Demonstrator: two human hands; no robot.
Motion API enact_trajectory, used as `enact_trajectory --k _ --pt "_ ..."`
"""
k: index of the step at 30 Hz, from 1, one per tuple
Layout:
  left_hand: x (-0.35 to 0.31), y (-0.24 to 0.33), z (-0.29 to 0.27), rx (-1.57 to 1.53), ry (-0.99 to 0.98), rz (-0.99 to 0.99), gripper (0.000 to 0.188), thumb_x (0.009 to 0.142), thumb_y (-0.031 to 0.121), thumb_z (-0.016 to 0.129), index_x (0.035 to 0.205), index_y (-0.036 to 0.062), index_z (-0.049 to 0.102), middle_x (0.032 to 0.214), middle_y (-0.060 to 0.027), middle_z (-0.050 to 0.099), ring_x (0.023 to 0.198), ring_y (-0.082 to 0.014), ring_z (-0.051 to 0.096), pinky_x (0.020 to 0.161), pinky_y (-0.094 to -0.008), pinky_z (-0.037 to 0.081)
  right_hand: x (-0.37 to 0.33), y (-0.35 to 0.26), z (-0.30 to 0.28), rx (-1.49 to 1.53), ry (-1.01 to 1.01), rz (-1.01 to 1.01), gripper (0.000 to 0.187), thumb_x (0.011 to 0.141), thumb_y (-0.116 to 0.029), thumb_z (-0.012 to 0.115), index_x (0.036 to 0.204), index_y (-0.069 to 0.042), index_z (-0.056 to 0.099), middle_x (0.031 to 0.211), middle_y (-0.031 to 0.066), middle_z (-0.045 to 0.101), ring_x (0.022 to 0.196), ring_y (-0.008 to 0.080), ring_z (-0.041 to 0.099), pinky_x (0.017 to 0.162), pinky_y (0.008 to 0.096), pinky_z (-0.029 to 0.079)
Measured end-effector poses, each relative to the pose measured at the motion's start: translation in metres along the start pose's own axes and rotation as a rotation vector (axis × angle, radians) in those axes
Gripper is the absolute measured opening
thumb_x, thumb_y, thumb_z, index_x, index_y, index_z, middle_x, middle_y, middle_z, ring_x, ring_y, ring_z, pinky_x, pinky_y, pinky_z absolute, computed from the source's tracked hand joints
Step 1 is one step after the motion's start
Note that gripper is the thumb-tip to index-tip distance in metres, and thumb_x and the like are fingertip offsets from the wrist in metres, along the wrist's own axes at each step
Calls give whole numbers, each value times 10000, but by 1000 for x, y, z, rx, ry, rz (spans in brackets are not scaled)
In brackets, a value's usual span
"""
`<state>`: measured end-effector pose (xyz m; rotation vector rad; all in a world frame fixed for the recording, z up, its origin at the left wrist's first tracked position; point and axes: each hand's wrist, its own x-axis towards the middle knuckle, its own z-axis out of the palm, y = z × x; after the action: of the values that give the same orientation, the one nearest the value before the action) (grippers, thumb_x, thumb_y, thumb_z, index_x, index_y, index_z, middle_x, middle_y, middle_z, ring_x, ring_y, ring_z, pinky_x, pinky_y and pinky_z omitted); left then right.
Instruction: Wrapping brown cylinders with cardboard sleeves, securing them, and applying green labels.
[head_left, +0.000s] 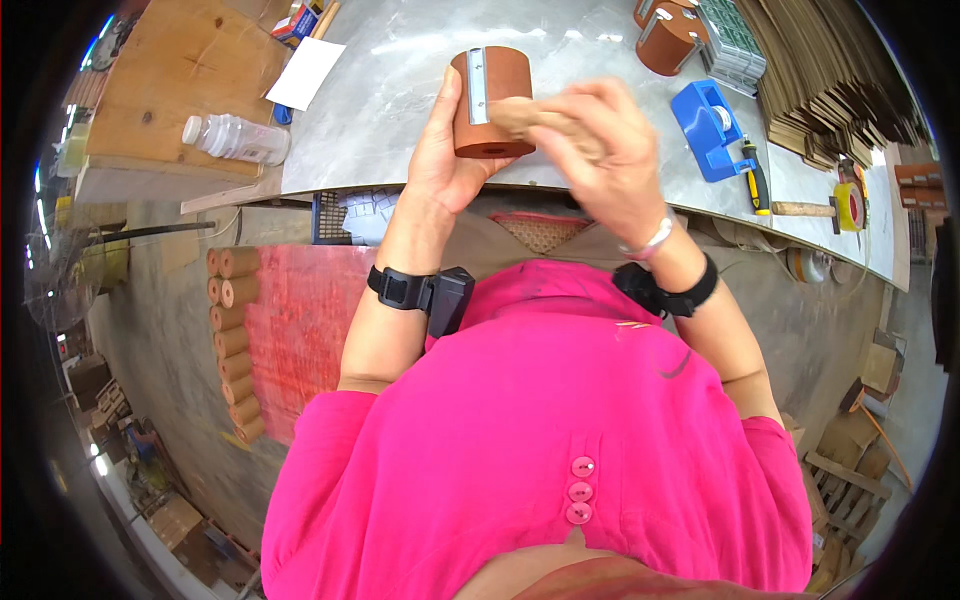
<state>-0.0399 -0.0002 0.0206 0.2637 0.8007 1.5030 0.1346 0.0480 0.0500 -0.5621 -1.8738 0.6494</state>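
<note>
Above the near edge of the grey worktable (390, 70), my left hand (441, 165) is wrapped round a reddish-brown cylinder (511, 82). A narrow metal strip (478, 90) with small holes runs along the cylinder's side, and its lower end face shows a dark spot in the middle. My right hand (612, 150), somewhat blurred, grips a crumpled tan cloth (518, 117). The cloth's front end lies against the cylinder, just right of the strip. Part of the cloth is covered by my right fingers.
Rightward lie a blue tape dispenser (707, 130), a yellow-black screwdriver (757, 182), a hammer (805, 209) and a tape roll (850, 207). Behind are similar brown cylinders (668, 42) and stacked cardboard (830, 70). A plastic bottle (240, 138) rests on a wooden box (180, 70) at left.
</note>
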Motion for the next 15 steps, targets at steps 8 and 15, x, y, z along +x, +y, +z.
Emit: enact_trajectory --k 8,15 --pt "-10 -18 0 17 -187 -157 669 988 592 476 1440 100 448 1314 -161 593 1136 -375 623 932 -515 536 54 62 17 -126 83 -14 115 825 -110 748 923 -50 739 880 97 670 765 254 666 667 338 522" --pt "0 1 2 -150 -191 -175 728 992 620 436 1455 59 424 1314 -227 576 1156 -362 598 972 -493 505 35 45 -6 -104 212 200 138 866 -105 746 983 -35 724 915 68 630 762 175 638 645 310 515"
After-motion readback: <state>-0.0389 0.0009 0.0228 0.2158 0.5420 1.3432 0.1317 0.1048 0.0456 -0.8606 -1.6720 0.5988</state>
